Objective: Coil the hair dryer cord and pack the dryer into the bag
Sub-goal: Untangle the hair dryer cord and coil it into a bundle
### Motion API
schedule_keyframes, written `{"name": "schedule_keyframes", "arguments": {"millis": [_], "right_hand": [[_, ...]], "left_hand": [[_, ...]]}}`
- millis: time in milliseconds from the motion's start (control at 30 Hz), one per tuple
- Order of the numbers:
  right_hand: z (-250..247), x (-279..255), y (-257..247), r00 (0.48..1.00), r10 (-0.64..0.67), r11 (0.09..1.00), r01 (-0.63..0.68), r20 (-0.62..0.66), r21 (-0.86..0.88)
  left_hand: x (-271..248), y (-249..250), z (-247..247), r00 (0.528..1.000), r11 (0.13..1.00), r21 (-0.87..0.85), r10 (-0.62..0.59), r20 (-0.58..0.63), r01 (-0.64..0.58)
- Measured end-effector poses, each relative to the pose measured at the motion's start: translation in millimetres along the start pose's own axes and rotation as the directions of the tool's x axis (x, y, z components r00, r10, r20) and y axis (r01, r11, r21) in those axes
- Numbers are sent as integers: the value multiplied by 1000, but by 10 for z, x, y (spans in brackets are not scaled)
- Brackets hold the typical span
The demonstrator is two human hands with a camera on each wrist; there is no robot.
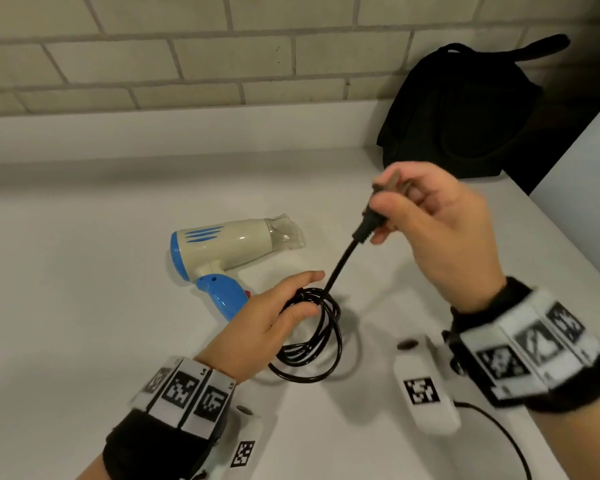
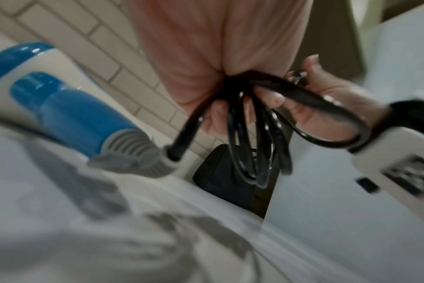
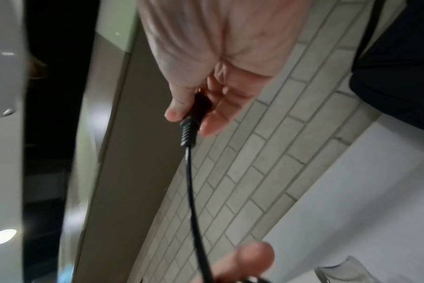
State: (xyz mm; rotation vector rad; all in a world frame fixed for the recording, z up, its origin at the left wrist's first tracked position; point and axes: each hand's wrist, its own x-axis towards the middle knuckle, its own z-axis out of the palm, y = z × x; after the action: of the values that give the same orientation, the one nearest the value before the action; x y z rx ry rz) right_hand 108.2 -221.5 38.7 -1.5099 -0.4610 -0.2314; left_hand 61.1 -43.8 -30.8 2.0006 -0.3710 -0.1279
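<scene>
A cream and blue hair dryer (image 1: 222,254) lies on its side on the white counter (image 1: 84,271), nozzle toward the right. My left hand (image 1: 278,313) grips several loops of its black cord (image 1: 312,341) just in front of the handle; the left wrist view shows the loops (image 2: 254,134) bunched in the fist. My right hand (image 1: 426,216) pinches the black plug (image 1: 368,226) above the coil, and a straight run of cord (image 3: 191,191) leads down from it. The black bag (image 1: 465,112) stands at the back right against the wall.
A tiled wall (image 1: 187,57) runs behind the counter. The counter's right edge (image 1: 568,244) slants down past the bag. A thin black cable (image 1: 499,431) trails from the right wrist device near the front.
</scene>
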Motion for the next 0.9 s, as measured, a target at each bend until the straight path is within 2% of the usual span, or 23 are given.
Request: {"name": "schedule_keyframes", "arguments": {"millis": [67,133,200,267,300,367,467,533,600,667,767,900], "right_hand": [[17,165,94,990,131,990,-129,-44,63],[55,270,233,946,324,934,-317,-16,163],[100,295,419,837,543,803,-540,66,251],[148,233,597,686,707,639,-724,170,260],[176,188,673,624,751,579,-779,215,240],[241,96,785,539,790,503,-842,293,193],[334,-20,844,438,795,444,-892,419,90],[384,-67,830,399,770,421,-904,498,72],[414,-98,804,400,736,400,-908,546,126],[416,-126,779,432,702,423,-893,566,157],[381,-166,743,491,677,559,-827,548,51],[258,-207,629,601,657,680,-733,455,-15]], "left_hand": [[18,59,-20,998,1000,26,1,58,-2],[30,79,-44,996,999,43,5,85,-9],[31,91,-64,997,991,116,54,58,-61],[33,87,-83,994,979,172,107,21,-109],[35,91,-87,992,975,188,125,1,-123],[39,68,-81,985,967,207,166,-56,-151],[53,54,-64,975,976,169,163,-152,-137],[63,47,-53,958,976,156,184,-222,-151],[93,33,-56,937,964,197,228,-263,-179],[111,31,-58,931,976,151,195,-308,-155],[119,68,-38,939,999,-30,15,-342,-26],[161,13,-71,917,990,-137,-90,-388,39]]}}
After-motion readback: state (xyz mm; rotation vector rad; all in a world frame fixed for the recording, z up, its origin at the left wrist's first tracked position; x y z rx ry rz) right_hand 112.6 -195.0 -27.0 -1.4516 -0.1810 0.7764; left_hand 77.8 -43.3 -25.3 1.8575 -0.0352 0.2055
